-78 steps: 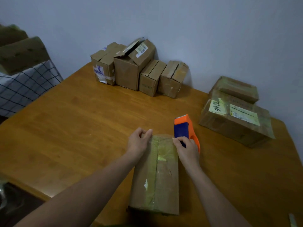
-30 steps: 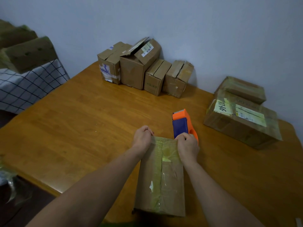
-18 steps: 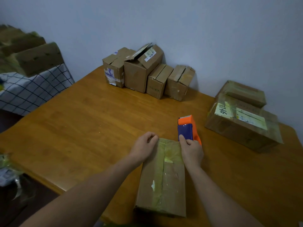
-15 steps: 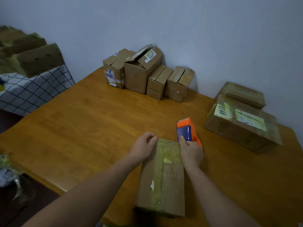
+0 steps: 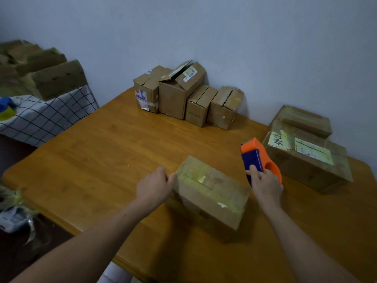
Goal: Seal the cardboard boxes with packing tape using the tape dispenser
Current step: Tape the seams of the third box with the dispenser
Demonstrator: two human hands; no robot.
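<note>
A small cardboard box [image 5: 210,193] with shiny tape over its top lies at an angle on the wooden table [image 5: 102,152], its long side running from upper left to lower right. My left hand [image 5: 155,186] grips the box's left end. My right hand [image 5: 265,184] holds the orange and blue tape dispenser [image 5: 259,158] just off the box's right end, apart from the box. Several unsealed boxes [image 5: 187,97] stand in a row at the back against the wall.
Two taped boxes [image 5: 306,148] are stacked at the right, close behind the dispenser. A checked cloth [image 5: 44,117] with cardboard boxes [image 5: 40,74] on it lies beyond the table's left edge. Crumpled plastic [image 5: 14,209] lies at lower left on the floor.
The box has turned from lengthwise to slanting across in front of me. My left hand moved to its left end. My right hand came off the box's far end with the dispenser and moved right.
</note>
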